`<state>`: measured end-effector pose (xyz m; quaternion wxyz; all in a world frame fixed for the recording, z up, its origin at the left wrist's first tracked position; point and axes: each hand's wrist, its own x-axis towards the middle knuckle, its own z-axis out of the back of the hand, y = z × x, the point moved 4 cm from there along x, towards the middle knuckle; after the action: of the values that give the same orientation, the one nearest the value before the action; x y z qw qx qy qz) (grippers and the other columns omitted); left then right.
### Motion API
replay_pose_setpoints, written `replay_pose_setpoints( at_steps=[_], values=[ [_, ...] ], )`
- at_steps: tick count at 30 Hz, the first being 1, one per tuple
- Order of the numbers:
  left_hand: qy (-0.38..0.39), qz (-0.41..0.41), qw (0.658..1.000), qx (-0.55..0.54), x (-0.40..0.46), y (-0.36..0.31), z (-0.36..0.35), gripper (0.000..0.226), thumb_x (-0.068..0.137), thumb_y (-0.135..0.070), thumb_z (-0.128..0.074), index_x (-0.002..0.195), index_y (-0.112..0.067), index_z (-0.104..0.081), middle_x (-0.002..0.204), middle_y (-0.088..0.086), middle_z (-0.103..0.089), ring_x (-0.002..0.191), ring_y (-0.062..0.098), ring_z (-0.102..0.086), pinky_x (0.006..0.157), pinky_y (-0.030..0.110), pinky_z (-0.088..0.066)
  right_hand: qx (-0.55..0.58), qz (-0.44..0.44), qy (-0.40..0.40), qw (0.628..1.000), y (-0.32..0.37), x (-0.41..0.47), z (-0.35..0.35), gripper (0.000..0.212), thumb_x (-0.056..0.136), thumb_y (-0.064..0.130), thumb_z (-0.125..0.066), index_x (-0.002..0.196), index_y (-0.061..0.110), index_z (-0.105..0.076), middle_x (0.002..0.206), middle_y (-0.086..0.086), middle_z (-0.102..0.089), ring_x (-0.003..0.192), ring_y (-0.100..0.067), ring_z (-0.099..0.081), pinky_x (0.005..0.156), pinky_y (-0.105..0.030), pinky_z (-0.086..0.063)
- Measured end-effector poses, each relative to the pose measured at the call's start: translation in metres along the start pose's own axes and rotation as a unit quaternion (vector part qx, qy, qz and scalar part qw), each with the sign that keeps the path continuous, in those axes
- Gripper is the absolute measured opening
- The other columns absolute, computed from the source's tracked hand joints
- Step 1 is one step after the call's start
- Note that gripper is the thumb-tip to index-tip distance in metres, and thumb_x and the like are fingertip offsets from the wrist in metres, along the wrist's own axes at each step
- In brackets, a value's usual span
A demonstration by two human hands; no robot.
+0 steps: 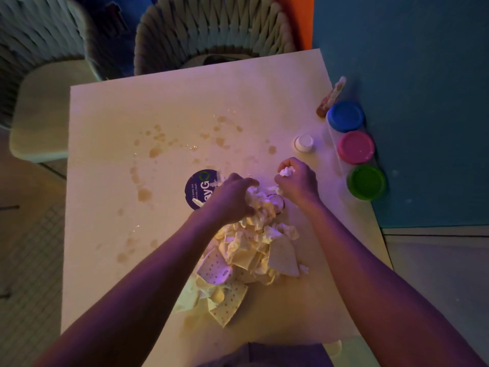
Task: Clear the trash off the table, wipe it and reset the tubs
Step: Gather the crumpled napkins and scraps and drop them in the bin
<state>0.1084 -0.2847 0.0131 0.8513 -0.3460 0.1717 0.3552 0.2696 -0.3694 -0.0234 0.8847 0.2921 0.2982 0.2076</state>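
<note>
One heap of crumpled napkins (254,250) lies mid-table, long axis running from the fingers back toward the person. Far end of the heap sits directly under the left hand (232,197), whose fingers curl down into the paper. Right hand (297,178) is just beside it, fingers clamped on a small white wad (286,171). A clear cup rim (277,201) peeks out between the two hands, partly buried. The near half of the heap is behind both wrists, so a gather likely means pulling back. Left hand is nearer the bulk. Round dark sticker (198,186) lies just left of the left fingers. Brown spill spots (156,152) lie beyond and left. Three tubs with blue (345,116), pink (356,147) and green (366,181) lids stand right of the right hand along the table (105,128) edge; small white cap (304,142) just beyond its knuckles.
</note>
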Motion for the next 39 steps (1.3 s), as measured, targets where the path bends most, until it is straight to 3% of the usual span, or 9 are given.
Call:
replay_pose_setpoints(
  at_steps=[4,10,16,19,22,25,29,34,39],
  values=[
    [-0.055,-0.004,0.998,0.026,-0.006,0.002,-0.017,0.06,0.082,-0.016,-0.077,0.137,-0.026,-0.057,0.131,0.009,-0.054,0.11,0.031,-0.061,0.089,0.04,-0.052,0.013,0.005,0.013,1.0,-0.002,-0.019,0.002,0.016,0.069,0.018,-0.064,0.083,0.025,-0.069,0.086,0.004,-0.07,0.087,-0.021,-0.064,0.076,-0.032,-0.052],
    [-0.119,-0.018,0.992,-0.038,-0.016,0.011,-0.005,0.031,0.075,-0.012,-0.079,0.105,-0.013,-0.072,0.097,0.011,-0.07,0.087,0.029,-0.066,0.068,0.029,-0.045,0.043,-0.008,0.054,0.998,-0.006,-0.049,0.001,0.014,0.073,0.02,-0.068,0.084,0.027,-0.075,0.082,0.003,-0.071,0.088,-0.021,-0.066,0.071,-0.027,-0.05],
    [-0.174,0.025,0.966,-0.187,-0.04,0.025,0.014,0.023,0.08,-0.023,-0.073,0.103,-0.022,-0.071,0.087,-0.004,-0.067,0.069,0.0,-0.058,0.056,0.011,-0.041,0.006,-0.018,0.074,0.997,-0.013,-0.071,-0.007,0.03,0.073,0.045,-0.074,0.101,0.034,-0.071,0.105,-0.001,-0.072,0.096,-0.022,-0.067,0.078,-0.03,-0.055],
    [-0.172,0.053,0.938,-0.297,-0.049,0.038,0.016,0.021,0.08,-0.034,-0.068,0.091,-0.017,-0.072,0.083,-0.004,-0.067,0.061,0.01,-0.058,0.06,0.027,-0.047,-0.053,-0.019,0.083,0.995,-0.012,-0.077,-0.012,0.045,0.074,0.045,-0.073,0.118,0.039,-0.065,0.116,-0.004,-0.07,0.107,-0.027,-0.065,0.086,-0.032,-0.054],
    [-0.174,0.066,0.906,-0.381,-0.059,0.052,0.016,0.043,0.067,-0.046,-0.059,0.095,-0.019,-0.077,0.098,0.001,-0.072,0.066,0.015,-0.063,0.059,0.029,-0.048,-0.079,-0.015,0.09,0.993,-0.009,-0.083,-0.015,0.052,0.079,0.042,-0.071,0.129,0.04,-0.059,0.126,-0.007,-0.066,0.116,-0.029,-0.061,0.09,-0.032,-0.048],
    [-0.181,0.062,0.888,-0.419,-0.067,0.06,0.016,0.041,0.067,-0.041,-0.056,0.096,-0.023,-0.078,0.088,0.002,-0.075,0.073,0.014,-0.062,0.069,0.031,-0.047,-0.09,-0.008,0.079,0.993,-0.004,-0.088,-0.016,0.05,0.081,0.041,-0.07,0.13,0.039,-0.058,0.128,-0.007,-0.065,0.117,-0.029,-0.061,0.092,-0.032,-0.048],
    [-0.202,0.055,0.871,-0.445,-0.074,0.063,0.015,0.035,0.073,-0.035,-0.057,0.096,-0.021,-0.079,0.082,-0.001,-0.072,0.071,0.013,-0.06,0.066,0.03,-0.044,-0.102,0.014,0.049,0.993,0.003,-0.095,-0.014,0.046,0.083,0.041,-0.067,0.127,0.039,-0.059,0.124,-0.008,-0.067,0.114,-0.032,-0.062,0.09,-0.035,-0.049],
    [-0.221,0.061,0.881,-0.415,-0.075,0.063,0.018,0.03,0.08,-0.041,-0.058,0.088,-0.015,-0.072,0.069,-0.003,-0.063,0.062,0.015,-0.053,0.06,0.031,-0.044,-0.091,0.022,0.024,0.995,0.007,-0.102,-0.009,0.041,0.082,0.043,-0.066,0.123,0.04,-0.062,0.12,-0.004,-0.069,0.11,-0.031,-0.064,0.088,-0.035,-0.051],
    [-0.19,0.05,0.904,-0.381,-0.073,0.056,0.019,0.023,0.086,-0.026,-0.063,0.105,-0.025,-0.075,0.081,0.002,-0.072,0.061,0.015,-0.06,0.046,0.024,-0.045,-0.073,0.005,0.026,0.997,0.002,-0.105,-0.006,0.043,0.08,0.046,-0.066,0.123,0.041,-0.061,0.12,-0.002,-0.069,0.109,-0.029,-0.064,0.083,-0.032,-0.049]
  ],
)
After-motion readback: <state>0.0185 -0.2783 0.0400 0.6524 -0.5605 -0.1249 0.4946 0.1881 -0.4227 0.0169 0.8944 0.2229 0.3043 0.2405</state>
